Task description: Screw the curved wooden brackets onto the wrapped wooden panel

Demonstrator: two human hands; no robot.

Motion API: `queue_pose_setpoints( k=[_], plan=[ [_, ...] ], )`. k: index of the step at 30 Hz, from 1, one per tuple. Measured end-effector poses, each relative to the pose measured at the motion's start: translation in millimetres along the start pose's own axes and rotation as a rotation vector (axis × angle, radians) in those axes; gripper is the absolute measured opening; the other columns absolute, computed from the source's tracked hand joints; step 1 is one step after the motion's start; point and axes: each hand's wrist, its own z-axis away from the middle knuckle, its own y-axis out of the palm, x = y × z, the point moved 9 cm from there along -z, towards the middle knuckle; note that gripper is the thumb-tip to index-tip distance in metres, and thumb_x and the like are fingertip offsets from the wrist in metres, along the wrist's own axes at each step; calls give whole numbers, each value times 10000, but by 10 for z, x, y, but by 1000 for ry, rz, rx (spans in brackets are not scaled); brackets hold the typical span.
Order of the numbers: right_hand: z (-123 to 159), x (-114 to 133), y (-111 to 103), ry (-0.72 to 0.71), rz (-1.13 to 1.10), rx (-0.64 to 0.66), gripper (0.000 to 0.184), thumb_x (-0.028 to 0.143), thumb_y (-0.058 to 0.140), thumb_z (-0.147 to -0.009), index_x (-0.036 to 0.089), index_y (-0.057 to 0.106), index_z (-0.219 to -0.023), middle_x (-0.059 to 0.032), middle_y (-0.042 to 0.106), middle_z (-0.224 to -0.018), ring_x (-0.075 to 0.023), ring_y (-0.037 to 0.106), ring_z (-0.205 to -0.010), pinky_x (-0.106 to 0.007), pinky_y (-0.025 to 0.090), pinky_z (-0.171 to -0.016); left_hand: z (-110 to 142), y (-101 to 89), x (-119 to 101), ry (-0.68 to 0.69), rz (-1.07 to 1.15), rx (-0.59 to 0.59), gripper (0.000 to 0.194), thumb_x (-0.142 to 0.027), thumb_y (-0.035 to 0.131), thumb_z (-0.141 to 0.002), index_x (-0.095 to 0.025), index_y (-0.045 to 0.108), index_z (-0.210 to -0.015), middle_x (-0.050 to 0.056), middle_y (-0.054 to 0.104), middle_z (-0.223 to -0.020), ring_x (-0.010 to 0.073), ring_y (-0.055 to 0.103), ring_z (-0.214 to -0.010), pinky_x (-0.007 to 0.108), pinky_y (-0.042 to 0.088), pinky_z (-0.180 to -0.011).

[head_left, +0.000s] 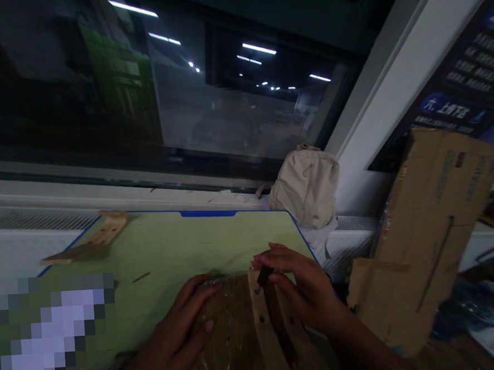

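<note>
In front of me lies a brown block wrapped in clear plastic [233, 325], running off the lower edge of the head view. My left hand [182, 317] grips its left side, with the fingers over the far edge and the thumb on top. Two pale wooden strips with holes [261, 318] lie along the block's right side, a dark gap between them. My right hand [301, 279] is closed at the far end of these strips, thumb and fingers pinching a small black piece [264, 274] over the wood. What the piece is I cannot make out.
The green, blue-edged table [158, 240] bears a curved wooden piece with holes [103, 235] at far left and a thin dark stick [141, 277]. A beige backpack [308, 187] stands behind the far right corner. Cardboard [429, 229] leans at right. A window spans the back.
</note>
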Motion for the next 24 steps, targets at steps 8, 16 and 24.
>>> queue_pose_setpoints(
  k=[8,16,24],
  plan=[
    [67,-82,-141,20,37,-239,279,157,690,-858,260,581,-1093,-33,655,-908,-165,659,-833,-287,566,-715,-8,21,61,-9,-36,7,430,-309,420,-1030,-420,393,-1444,13,339,-1570,260,386,-1442,479,370,-1198],
    [-57,106,-18,-48,156,-67,348,96,538,-936,239,592,-1249,-91,726,-1065,-183,692,-1030,-326,573,-892,-87,-34,-48,61,-30,-18,375,-294,433,-1019,-316,487,-1389,69,418,-1478,260,424,-1396,436,402,-1168],
    [-344,37,164,10,56,198,214,137,523,-960,171,652,-1128,-117,733,-1130,-199,677,-1108,-362,537,-962,-156,-74,-174,33,-18,44,373,-322,431,-1008,-234,502,-1363,115,451,-1403,279,426,-1355,482,371,-1164]
  ],
)
